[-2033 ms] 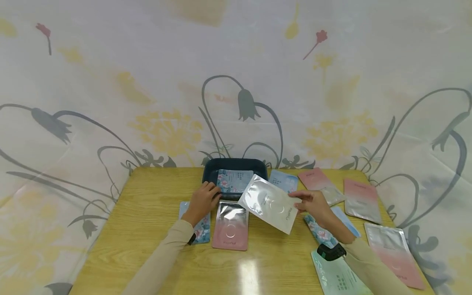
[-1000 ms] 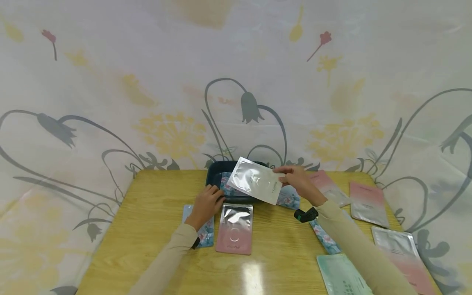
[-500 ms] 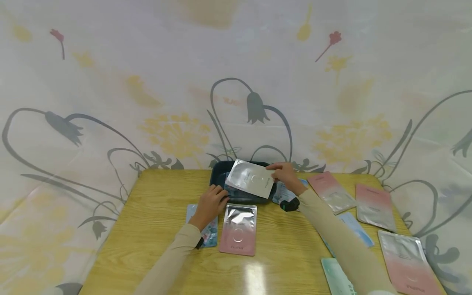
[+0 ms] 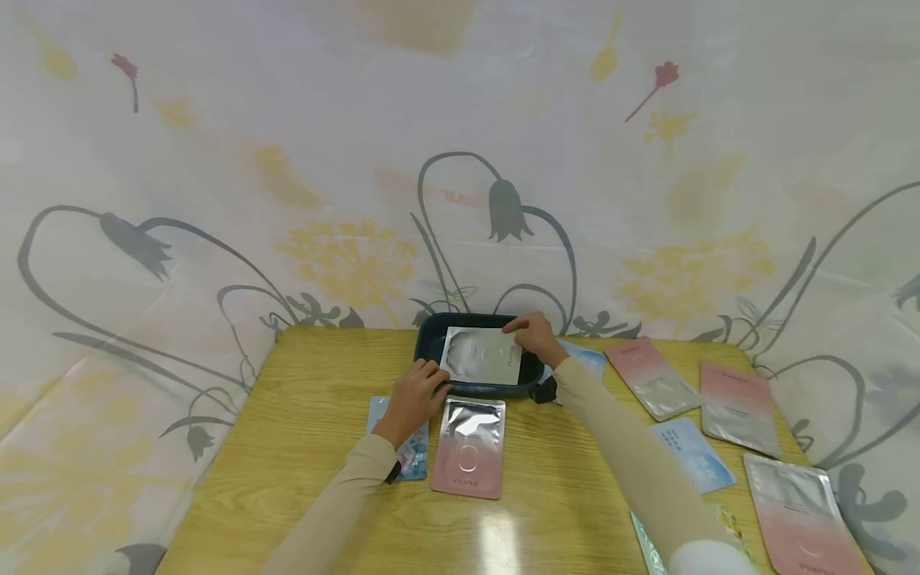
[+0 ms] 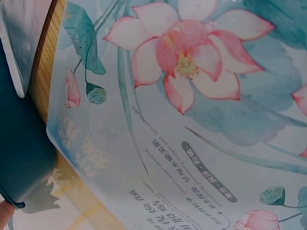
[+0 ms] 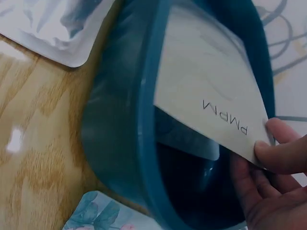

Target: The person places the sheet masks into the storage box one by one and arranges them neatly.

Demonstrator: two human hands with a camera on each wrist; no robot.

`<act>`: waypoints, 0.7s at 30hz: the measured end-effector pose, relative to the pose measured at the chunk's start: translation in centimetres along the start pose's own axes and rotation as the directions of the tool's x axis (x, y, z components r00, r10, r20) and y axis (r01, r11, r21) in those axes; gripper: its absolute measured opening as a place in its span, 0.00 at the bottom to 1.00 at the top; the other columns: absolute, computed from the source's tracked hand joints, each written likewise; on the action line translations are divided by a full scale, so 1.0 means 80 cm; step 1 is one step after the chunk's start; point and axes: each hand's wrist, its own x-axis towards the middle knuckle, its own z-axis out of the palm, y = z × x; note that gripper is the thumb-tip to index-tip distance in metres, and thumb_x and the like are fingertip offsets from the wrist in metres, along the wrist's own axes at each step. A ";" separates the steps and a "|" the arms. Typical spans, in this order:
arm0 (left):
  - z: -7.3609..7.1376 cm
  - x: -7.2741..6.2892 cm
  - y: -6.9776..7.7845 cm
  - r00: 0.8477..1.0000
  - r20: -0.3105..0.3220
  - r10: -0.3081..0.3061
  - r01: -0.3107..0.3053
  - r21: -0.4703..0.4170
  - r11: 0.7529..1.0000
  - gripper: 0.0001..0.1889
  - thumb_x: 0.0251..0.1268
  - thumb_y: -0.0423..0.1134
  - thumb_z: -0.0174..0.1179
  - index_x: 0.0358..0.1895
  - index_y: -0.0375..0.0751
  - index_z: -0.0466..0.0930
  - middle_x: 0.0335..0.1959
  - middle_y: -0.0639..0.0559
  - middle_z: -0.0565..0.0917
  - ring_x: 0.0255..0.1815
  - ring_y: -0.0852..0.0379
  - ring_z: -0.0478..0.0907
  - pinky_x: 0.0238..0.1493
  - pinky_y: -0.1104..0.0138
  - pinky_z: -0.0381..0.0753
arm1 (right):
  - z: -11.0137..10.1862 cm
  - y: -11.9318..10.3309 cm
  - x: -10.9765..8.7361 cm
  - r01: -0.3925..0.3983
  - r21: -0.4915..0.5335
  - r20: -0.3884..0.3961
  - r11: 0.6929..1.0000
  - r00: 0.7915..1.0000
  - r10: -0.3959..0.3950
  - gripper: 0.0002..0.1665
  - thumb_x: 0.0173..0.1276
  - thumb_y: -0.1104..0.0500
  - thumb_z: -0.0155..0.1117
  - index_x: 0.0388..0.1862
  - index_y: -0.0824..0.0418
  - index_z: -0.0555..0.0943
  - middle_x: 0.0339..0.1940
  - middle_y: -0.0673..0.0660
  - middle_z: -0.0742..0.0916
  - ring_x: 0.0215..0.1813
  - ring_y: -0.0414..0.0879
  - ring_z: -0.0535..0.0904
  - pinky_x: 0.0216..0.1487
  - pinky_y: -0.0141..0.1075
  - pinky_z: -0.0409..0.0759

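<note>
My right hand pinches the right end of a silver-white sheet mask packet between thumb and fingers. The packet lies within the walls of a dark teal plastic basin at the back of the table. In the right wrist view the printed end of the packet is raised, with another packet beneath it. My left hand holds the basin's front left rim. Under the left wrist lies a blue floral mask packet, large in the left wrist view. A pink and silver packet lies just right of it.
Right of the basin, a blue packet sits partly behind the right wrist. Several pink-silver packets and another blue packet spread along the table's right side. A green packet is mostly under the right sleeve. A floral curtain hangs behind.
The right hand has carried the silver-white packet from in front of the basin leftward and down into it, over the floral packet there. The left hand stays at the rim.
</note>
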 end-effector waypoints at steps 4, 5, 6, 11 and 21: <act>0.001 0.000 -0.001 1.000 -0.001 0.008 -0.008 0.009 1.000 0.07 0.53 0.35 0.70 0.34 0.43 0.82 0.30 0.52 0.75 0.29 0.55 0.66 0.30 0.67 0.74 | 0.009 0.002 0.000 0.100 -0.203 0.013 0.974 0.995 -0.099 0.24 0.48 0.79 0.47 0.41 0.72 0.84 0.45 0.69 0.84 0.20 0.46 0.63 0.22 0.34 0.64; 0.001 0.000 -0.002 1.000 -0.004 0.011 -0.011 0.010 1.000 0.07 0.53 0.35 0.70 0.34 0.43 0.82 0.29 0.52 0.74 0.29 0.55 0.66 0.29 0.67 0.74 | 0.012 0.000 -0.002 0.122 -0.249 0.014 0.961 0.992 -0.122 0.24 0.47 0.79 0.48 0.41 0.73 0.84 0.44 0.69 0.84 0.23 0.48 0.67 0.23 0.36 0.65; 0.001 0.000 -0.002 1.000 -0.009 0.015 -0.015 0.010 1.000 0.07 0.53 0.35 0.70 0.34 0.43 0.81 0.29 0.52 0.74 0.29 0.55 0.66 0.29 0.66 0.73 | 0.015 0.000 -0.003 0.144 -0.294 0.013 0.945 0.989 -0.147 0.23 0.47 0.79 0.48 0.41 0.73 0.84 0.44 0.69 0.84 0.26 0.50 0.70 0.26 0.37 0.69; 0.001 0.001 -0.002 1.000 -0.016 0.017 -0.017 0.017 1.000 0.08 0.51 0.35 0.71 0.33 0.44 0.81 0.29 0.52 0.74 0.28 0.55 0.65 0.27 0.67 0.73 | 0.024 -0.001 -0.011 0.145 -0.401 -0.001 0.904 0.987 -0.159 0.22 0.50 0.81 0.48 0.42 0.74 0.83 0.44 0.69 0.84 0.50 0.61 0.77 0.41 0.44 0.76; -0.004 0.003 0.002 1.000 0.006 0.000 0.000 0.001 1.000 0.08 0.52 0.35 0.71 0.33 0.44 0.81 0.30 0.52 0.74 0.29 0.55 0.66 0.28 0.66 0.74 | 0.025 0.003 -0.013 0.182 -0.449 -0.020 0.875 0.977 -0.214 0.21 0.50 0.81 0.52 0.45 0.77 0.80 0.45 0.72 0.80 0.53 0.64 0.73 0.52 0.50 0.74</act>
